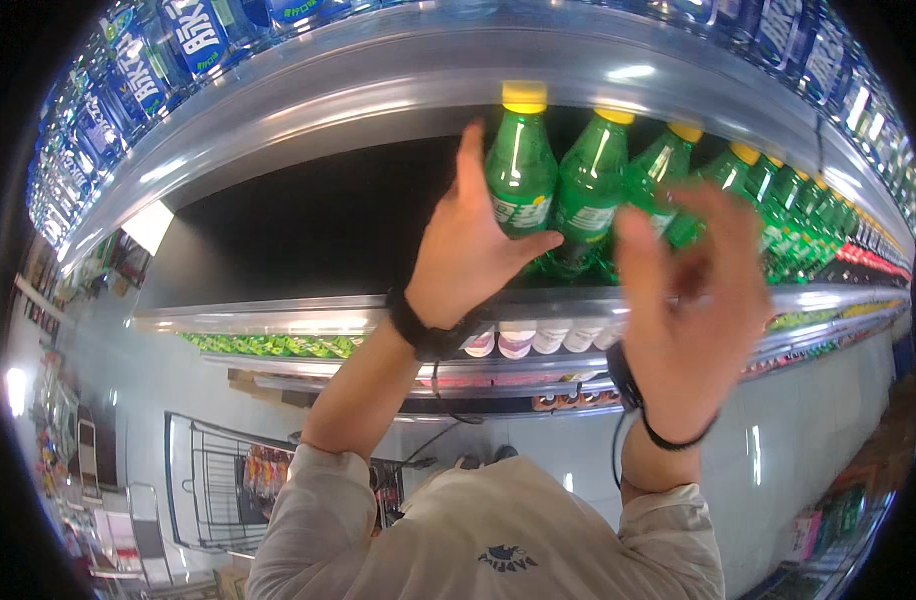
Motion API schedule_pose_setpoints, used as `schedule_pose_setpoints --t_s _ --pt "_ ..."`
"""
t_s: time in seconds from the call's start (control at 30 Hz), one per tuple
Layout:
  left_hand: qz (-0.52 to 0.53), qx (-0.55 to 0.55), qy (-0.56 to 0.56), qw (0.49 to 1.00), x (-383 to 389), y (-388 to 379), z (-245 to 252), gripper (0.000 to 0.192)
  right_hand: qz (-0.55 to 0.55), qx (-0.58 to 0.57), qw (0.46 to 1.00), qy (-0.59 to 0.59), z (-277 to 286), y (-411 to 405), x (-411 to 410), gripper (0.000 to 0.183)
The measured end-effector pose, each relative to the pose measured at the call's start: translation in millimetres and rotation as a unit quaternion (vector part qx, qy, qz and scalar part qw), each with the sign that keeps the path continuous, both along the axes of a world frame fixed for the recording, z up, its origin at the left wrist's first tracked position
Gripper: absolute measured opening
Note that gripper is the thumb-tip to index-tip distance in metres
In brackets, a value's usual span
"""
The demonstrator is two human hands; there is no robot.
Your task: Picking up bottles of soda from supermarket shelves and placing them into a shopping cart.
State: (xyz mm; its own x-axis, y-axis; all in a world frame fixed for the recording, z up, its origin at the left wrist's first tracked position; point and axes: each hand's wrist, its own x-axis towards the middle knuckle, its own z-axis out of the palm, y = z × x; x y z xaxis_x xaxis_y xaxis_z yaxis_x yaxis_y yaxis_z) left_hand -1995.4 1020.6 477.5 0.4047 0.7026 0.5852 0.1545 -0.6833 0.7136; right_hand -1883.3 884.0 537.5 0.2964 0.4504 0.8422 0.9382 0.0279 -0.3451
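Observation:
My left hand (469, 240) is against the left side of a green plastic soft-drink bottle (524, 161) with a yellow cap. Its fingers point up along the bottle and its thumb reaches across the front, without closing around it. The bottle stands upright at the left end of a row on a black shelf (315, 232). A second green bottle (589, 172) stands just to its right. Blurred by motion, my right hand (690, 300) is in front of the bottles farther along, fingers apart and curved. No object shows in it; whether it touches a bottle cannot be told.
Above hangs a shelf edge (398, 82) bearing blue-labelled bottles (195, 37). Lower shelves hold green packages (270, 345) and white-capped containers (552, 336). A wire cart (203, 480) with packaged goods stands at lower left. Cables hang near both wrists.

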Motion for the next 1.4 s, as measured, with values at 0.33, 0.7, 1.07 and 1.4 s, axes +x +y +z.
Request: schedule_pose_setpoints --t_s 0.33,0.7,1.07,1.4 --pt "0.089 -0.033 0.049 0.994 29 -19 3 0.086 -0.075 -0.148 0.986 -0.024 -13 18 86 0.08" --pt "0.29 0.039 0.044 0.955 -148 52 -12 0.081 0.002 -0.243 0.97 -0.005 -42 43 63 0.066" --pt "0.234 0.025 -0.012 0.972 -345 150 -32 0.089 0.38 -0.241 0.879 0.154 -63 189 -110 0.054" --pt "0.257 -0.043 -0.168 0.951 -450 190 -52 0.072 0.48 -0.335 0.791 0.178 -85 288 -300 0.055"
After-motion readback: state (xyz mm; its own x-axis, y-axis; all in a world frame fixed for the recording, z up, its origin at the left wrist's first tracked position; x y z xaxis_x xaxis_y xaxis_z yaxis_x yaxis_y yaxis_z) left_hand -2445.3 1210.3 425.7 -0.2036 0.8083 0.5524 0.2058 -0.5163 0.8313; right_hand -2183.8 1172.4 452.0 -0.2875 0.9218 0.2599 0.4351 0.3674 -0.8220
